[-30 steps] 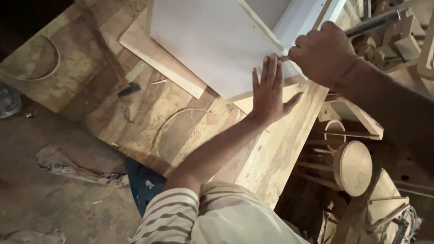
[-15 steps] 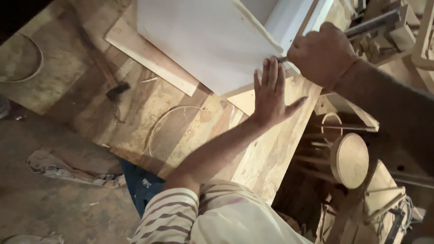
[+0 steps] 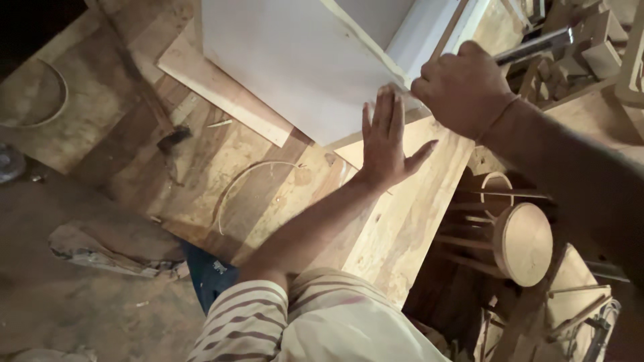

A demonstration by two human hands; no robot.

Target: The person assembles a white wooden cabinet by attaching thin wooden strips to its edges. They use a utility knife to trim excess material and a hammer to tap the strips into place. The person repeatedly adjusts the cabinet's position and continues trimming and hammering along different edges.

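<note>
While the left hand [image 3: 388, 144] lies flat, fingers spread, grip released, against the corner of the white board [image 3: 295, 60], the right hand [image 3: 463, 90] is clenched w/ a metal tool [image 3: 533, 45] in its grip, just beside that corner. Board rests tilted on the wooden surface [image 3: 402, 221], over a pale plank [image 3: 221, 94]. Round wooden stool [image 3: 523, 245] sits below the surface edge, at right.
</note>
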